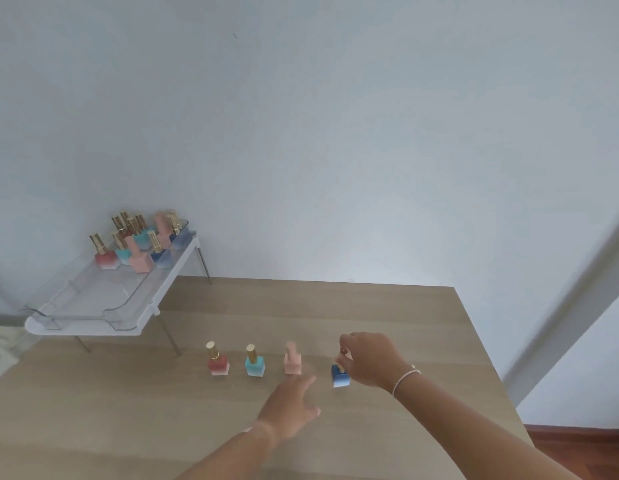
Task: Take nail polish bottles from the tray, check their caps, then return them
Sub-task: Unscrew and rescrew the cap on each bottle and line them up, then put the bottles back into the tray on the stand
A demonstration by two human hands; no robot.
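Bottles stand in a row on the wooden table: red bottle, teal bottle, pink bottle, then blue bottle at the right end. First three are upright, apart from each other, gold caps on red and teal, pink cap on pink. Image is soft, so cap seating can't be judged.

Clear tray sits on a white shelf with thin metal legs at the table's far left, raised above the surface. More bottles crowd the tray's far end; its near half is bare. Shelf's front leg lands left of the red bottle, well apart from the hands. Nothing lies between the row and the tray. White wall behind, a white frame edge at far right.

Right hand is closed on the blue bottle: fingertips pinch its cap from above, palm covers most of the cap, blue body shows below and left of the fingers. Bottle looks slightly tilted; contact with the table can't be confirmed. A thin white bracelet is on that wrist.

Left hand is loose and empty, fingers spread and pointing up-right, tips just below the pink bottle and left of the blue one, touching neither as far as visible.
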